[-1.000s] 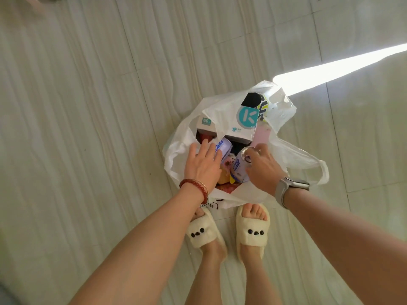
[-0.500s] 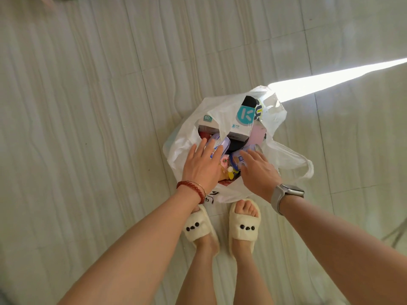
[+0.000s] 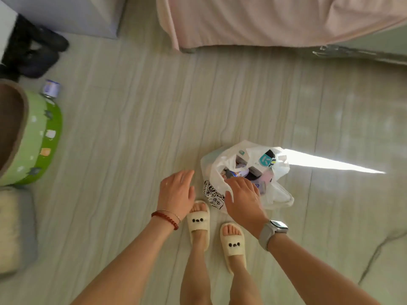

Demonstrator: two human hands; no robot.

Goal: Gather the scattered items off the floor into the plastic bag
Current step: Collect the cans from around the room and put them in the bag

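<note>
The left hand (image 3: 176, 192) is seen palm down with its fingers (image 3: 184, 176) spread and nearly straight; nothing is held and nothing is touched by it, and bare floor (image 3: 132, 150) lies beneath. It is placed just at 9 o'clock of the plastic bag (image 3: 279, 194), apart from its rim. The right hand (image 3: 242, 200) is likewise opened flat, thumb splayed toward 9 o'clock, and nothing is gripped. Its fingertips (image 3: 250, 182) are laid over the near edge of the bag's mouth; whether the plastic is actually touched cannot be told.

The plastic bag is set on the floor at 12 o'clock of the slippered feet (image 3: 233, 241), its mouth open and its printed near wall just beyond the toes. Inside it, a white box with a teal mark (image 3: 263, 160) and several blurred packages and cans (image 3: 236, 172) are seen; these cannot be told apart further.

Open floor is left at 9 and 10 o'clock of the hands, bounded at far 9 o'clock by a green round tub (image 3: 41, 137) with a small purple-capped bottle (image 3: 51, 88) just behind it. At 12 o'clock the room is closed by a pink bed cover (image 3: 264, 20), well apart from the bag. At 3 o'clock a bright sun streak (image 3: 330, 165) is cast across clear tiles.
</note>
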